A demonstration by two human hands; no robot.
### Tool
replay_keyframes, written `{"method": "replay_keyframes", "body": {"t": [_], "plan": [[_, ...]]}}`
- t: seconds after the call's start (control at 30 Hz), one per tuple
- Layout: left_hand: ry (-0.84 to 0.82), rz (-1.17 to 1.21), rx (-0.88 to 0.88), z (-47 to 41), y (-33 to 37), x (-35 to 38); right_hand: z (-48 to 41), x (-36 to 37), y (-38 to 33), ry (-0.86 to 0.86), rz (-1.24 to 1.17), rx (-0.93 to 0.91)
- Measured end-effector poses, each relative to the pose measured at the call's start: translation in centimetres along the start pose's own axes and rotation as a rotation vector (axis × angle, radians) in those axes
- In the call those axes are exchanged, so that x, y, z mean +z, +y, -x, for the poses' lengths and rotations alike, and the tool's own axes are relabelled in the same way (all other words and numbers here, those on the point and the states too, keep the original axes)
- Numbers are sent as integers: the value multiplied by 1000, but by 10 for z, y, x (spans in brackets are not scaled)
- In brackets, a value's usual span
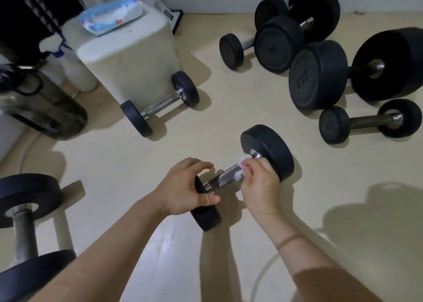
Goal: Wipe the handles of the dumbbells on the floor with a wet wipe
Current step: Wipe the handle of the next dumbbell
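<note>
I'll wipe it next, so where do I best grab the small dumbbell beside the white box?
Grip the small dumbbell round the middle of its knurled handle, from above on the near side. It lies flat, its heads hold that handle off the floor, and the white box stands close behind.

The right hand [257, 187] hides most of the crumpled white wet wipe [242, 161]; the left hand [185, 187] covers part of the near weight of the black steel-handled dumbbell [228, 176].

Beige floor [229, 109] with scattered black dumbbells [318, 77], a cream box [128, 66], a white bottle [77, 73] beside it
</note>
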State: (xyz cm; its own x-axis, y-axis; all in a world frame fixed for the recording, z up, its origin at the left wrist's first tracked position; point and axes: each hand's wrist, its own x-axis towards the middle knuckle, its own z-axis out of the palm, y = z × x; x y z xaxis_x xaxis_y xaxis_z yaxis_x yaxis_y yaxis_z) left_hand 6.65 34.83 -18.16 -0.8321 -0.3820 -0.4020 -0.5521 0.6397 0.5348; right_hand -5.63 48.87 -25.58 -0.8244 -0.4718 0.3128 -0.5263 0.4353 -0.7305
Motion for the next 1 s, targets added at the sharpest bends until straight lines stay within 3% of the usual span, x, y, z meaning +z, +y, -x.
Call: {"method": "replay_keyframes", "body": {"t": [0.07, 0.17, 0.2, 0.3, 0.33, 0.43, 0.5, 0.6, 0.67, 0.87, 0.93, 1.0], "plan": [[41, -4, -12, 3, 3, 3, -2, 3, -4, -15, 33, 6], [121, -13, -17, 11, 13, 4, 21, 13, -28, -310, -29, -68], [133, -29, -20, 12, 16, 5, 20, 9, -35, -385, -94, 10], [79, -94, -61, 14, 23, 1, -13, -19, -46, -508, -766, 654], [26, -76, -80, 15, 27, -5, -23, -32, -50, -530, -1016, 780], [-95, 419, -159, 25, 57, -34, -44, -63, -68, -589, -1392, 828], [-27, 677, -123, 34, 83, -55, -52, -79, -85, -665, -1516, 834], [199, 617, -83, 41, 110, -80, -61, -94, -105, -704, -1526, 790], [265, 562, -78, 47, 119, -96, -66, -101, -111, -667, -1486, 757], [245, 249, 10, 79, 140, -137, -76, -120, -126, -598, -1532, 739], [264, 155, 23, 85, 142, -148, -77, -124, -132, -598, -1433, 687], [243, 102, 25, 87, 140, -155, -80, -128, -136, -596, -1179, 531]]}}
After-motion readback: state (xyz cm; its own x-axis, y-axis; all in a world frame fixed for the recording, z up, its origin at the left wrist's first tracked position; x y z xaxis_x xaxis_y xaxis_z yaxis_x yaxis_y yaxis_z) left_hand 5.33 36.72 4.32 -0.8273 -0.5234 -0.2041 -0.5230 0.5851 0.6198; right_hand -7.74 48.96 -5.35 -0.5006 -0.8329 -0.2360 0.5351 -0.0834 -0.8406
